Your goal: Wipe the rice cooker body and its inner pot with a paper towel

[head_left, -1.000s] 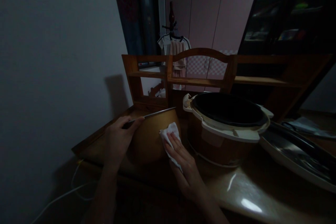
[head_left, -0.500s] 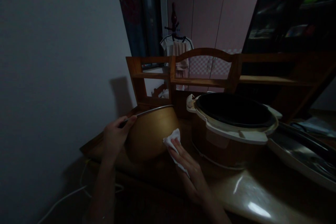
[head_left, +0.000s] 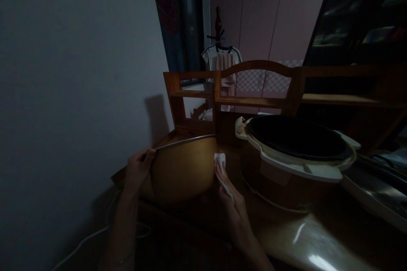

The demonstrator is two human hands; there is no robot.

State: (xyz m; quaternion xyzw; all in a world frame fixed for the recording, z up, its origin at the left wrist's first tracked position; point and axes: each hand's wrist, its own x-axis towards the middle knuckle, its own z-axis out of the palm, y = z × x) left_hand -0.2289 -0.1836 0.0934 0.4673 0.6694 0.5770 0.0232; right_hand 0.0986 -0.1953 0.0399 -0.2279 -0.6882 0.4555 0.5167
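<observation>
A gold-coloured inner pot stands on the wooden table, left of an open rice cooker. My left hand grips the pot's rim at its left side, thumb over the edge. My right hand presses a white cloth against the pot's right outer wall, fingers closed over the cloth. The room is dim and the pot's inside is hidden from view.
The cooker's open lid lies to the right. A wooden shelf rack stands behind the pot and cooker. A grey wall is close on the left. A white cord hangs below the table's left edge.
My right hand with the cloth has slid from the pot's front round to its right side. The view has shifted, so everything sits further right in frame. My left hand keeps its grip.
</observation>
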